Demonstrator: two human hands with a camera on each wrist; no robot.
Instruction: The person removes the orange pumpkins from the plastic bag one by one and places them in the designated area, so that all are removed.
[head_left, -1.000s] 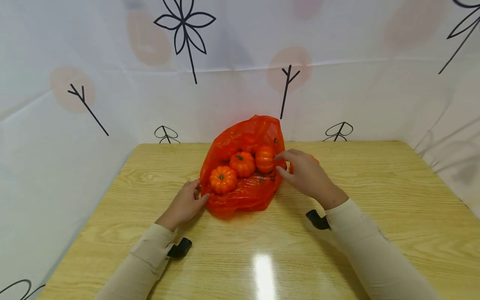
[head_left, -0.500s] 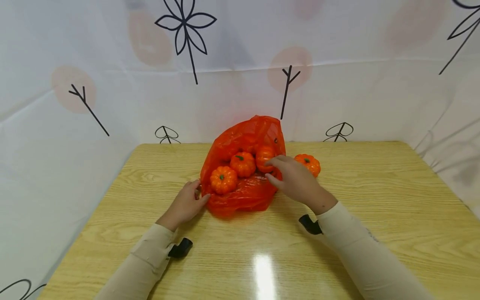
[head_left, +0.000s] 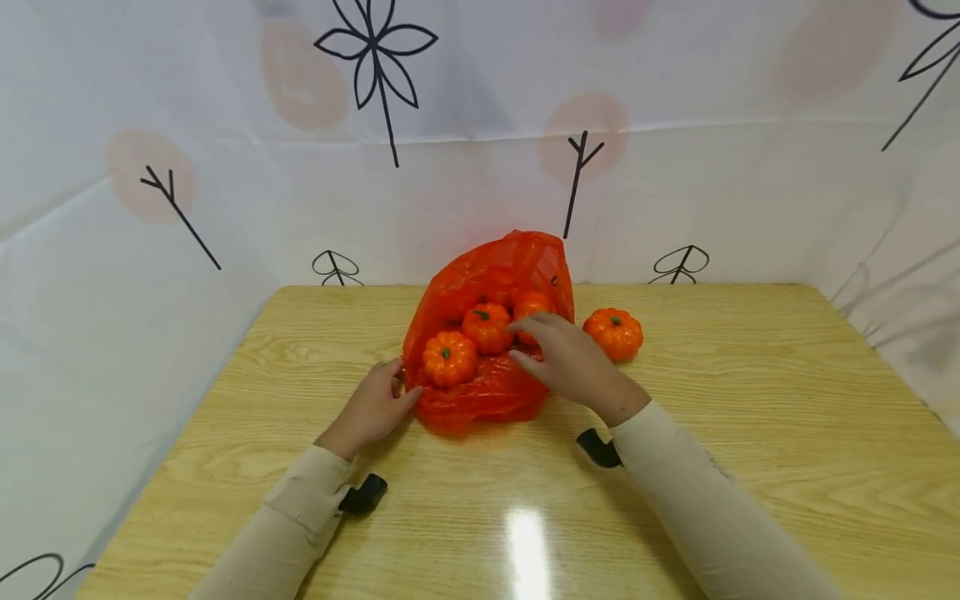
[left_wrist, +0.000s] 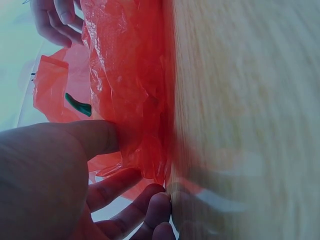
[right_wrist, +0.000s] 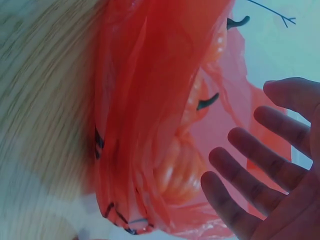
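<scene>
A red plastic bag (head_left: 480, 408) lies open on the table, its mouth facing me. Inside sit three small orange pumpkins: one at the left (head_left: 448, 359), a middle pumpkin (head_left: 487, 328) with a green stem, and a third pumpkin (head_left: 532, 305) partly behind my right hand. At the bag's left edge, my left hand (head_left: 372, 410) holds the plastic, thumb (left_wrist: 97, 137) on one side and fingers on the other. My right hand (head_left: 567, 357) hovers at the bag's mouth, fingers (right_wrist: 265, 160) extended and spread, holding nothing. Another pumpkin (head_left: 613, 334) rests on the table outside, right of the bag.
The wooden table (head_left: 750, 433) stretches out on both sides of the bag. A white cloth (head_left: 465, 183) with black plant drawings hangs behind its far edge. Black wrist mounts (head_left: 363, 495) stick out from both beige sleeves.
My right hand has moved left from beside the outer pumpkin to over the bag's mouth, uncovering that pumpkin. My left hand stays at the bag's left edge.
</scene>
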